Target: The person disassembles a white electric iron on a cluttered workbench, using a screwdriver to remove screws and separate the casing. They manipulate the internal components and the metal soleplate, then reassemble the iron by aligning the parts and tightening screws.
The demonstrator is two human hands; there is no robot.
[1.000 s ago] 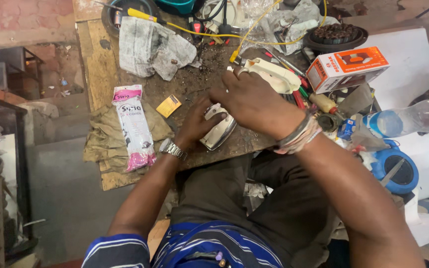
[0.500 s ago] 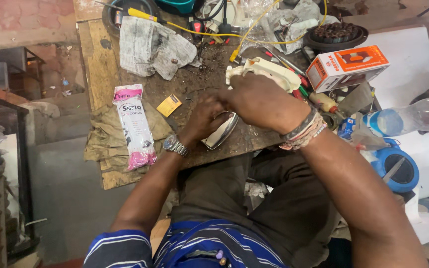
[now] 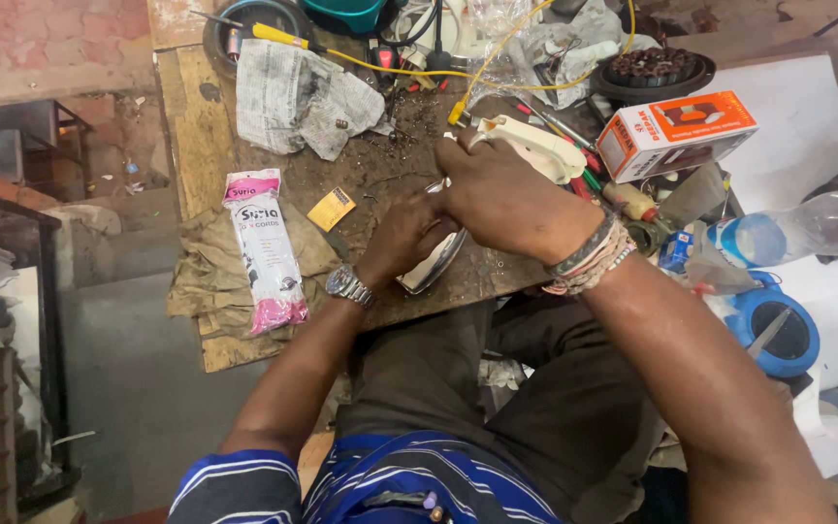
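Wooden and badly scuffed, the workbench (image 3: pixel 196 146) fills the upper middle of the frame, littered with tools. At its near edge, just below centre, lies the clothes iron soleplate (image 3: pixel 435 264), a shiny metal piece with a curved edge and a pointed outline. My left hand (image 3: pixel 407 236) is closed over its upper side, gripping it; my right hand (image 3: pixel 508 199) is curled above it, fingers bent narrow around something I cannot make out. Most of the soleplate is hidden under both hands, so only its lower rim shows. Beyond my right knuckles sits a cream iron handle housing (image 3: pixel 535 146), partly covered. I count one pink-and-white packet (image 3: pixel 264 250) at left on a folded cloth (image 3: pixel 196 281), one small yellow card (image 3: pixel 332 209), one crumpled newspaper (image 3: pixel 293 97), one orange-and-white box (image 3: pixel 676 134) at upper right, one clear plastic bottle (image 3: pixel 788 231) cut off at the right edge, and one blue round thing (image 3: pixel 773 330) below it
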